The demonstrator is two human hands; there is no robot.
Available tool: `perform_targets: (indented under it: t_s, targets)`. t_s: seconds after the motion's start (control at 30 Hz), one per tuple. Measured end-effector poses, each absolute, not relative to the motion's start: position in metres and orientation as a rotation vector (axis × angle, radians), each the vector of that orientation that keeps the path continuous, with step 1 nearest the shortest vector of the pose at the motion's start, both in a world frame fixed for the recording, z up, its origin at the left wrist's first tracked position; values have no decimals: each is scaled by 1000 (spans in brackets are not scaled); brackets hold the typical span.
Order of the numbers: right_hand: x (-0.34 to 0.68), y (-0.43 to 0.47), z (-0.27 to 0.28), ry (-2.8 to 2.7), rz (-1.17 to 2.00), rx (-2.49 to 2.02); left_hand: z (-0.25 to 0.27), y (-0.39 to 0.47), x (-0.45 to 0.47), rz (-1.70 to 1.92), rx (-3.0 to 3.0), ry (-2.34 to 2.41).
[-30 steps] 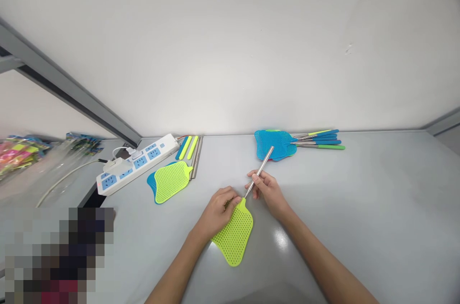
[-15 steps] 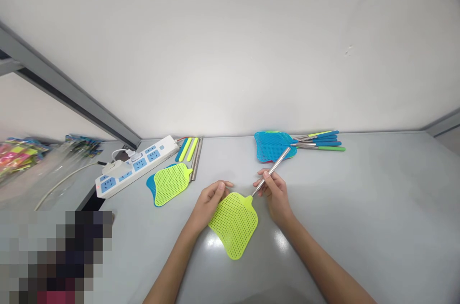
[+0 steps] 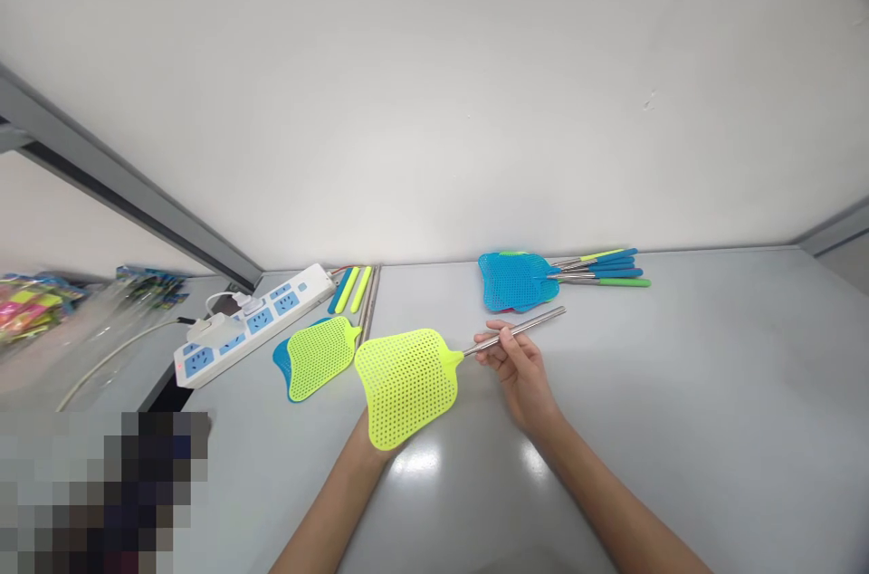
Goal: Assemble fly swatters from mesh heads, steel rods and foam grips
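Observation:
My right hand [image 3: 520,370] pinches the metal rod of a yellow-green fly swatter [image 3: 407,386] between thumb and fingers. The swatter's perforated head points left and its rod slants up to the right, ending in bare metal. Behind that head is my left hand [image 3: 380,440]; only the wrist shows, and its fingers are hidden. To the left, a yellow-green swatter head [image 3: 322,358] lies over a blue one [image 3: 281,360]. Beside them are metal rods [image 3: 368,307], two yellow grip sleeves [image 3: 354,290] and a blue grip sleeve [image 3: 338,293].
A pile of fly swatters [image 3: 516,282], blue on top, lies by the wall with handles pointing right. At the left, a white power strip [image 3: 254,325] has plugs and a cable [image 3: 126,339]. Clear plastic packages [image 3: 101,311] lie beyond the metal frame post [image 3: 136,185].
The swatter has turned, its head swinging up and left, its rod tipping right toward level. My left hand, visible before at the head's edge, is now behind it.

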State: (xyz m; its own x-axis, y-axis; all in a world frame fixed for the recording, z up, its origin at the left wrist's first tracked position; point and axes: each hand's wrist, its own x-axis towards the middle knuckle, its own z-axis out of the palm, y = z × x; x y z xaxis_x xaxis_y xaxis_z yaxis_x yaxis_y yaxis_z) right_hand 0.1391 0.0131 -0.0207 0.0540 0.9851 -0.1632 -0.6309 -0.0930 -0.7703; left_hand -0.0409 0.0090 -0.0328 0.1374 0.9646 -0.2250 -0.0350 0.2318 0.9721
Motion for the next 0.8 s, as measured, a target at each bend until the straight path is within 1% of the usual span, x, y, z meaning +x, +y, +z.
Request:
perform_targets:
  t_s: [0.1,0.2,0.33,0.47,0.6,0.8]
  targets:
    - [137,13,-23,-535,1481,-831,-34,6,-34,1112,732,999]
    - [136,14,-25,-478,1511,-823,-31,4,-27,1093,552,897]
    - [136,15,-25,-420,1564,-806,-24,1,-20,1065,718,896]
    - [132,12,-26,-497,1642,-798,-15,-1,-17,1056,862,851]
    - [130,9,-28,-602,1663,-832,-11,1,-16,1141,769,772]
    - [132,9,-33,-725,1672,-806,-13,5,-19,1190,658,824]
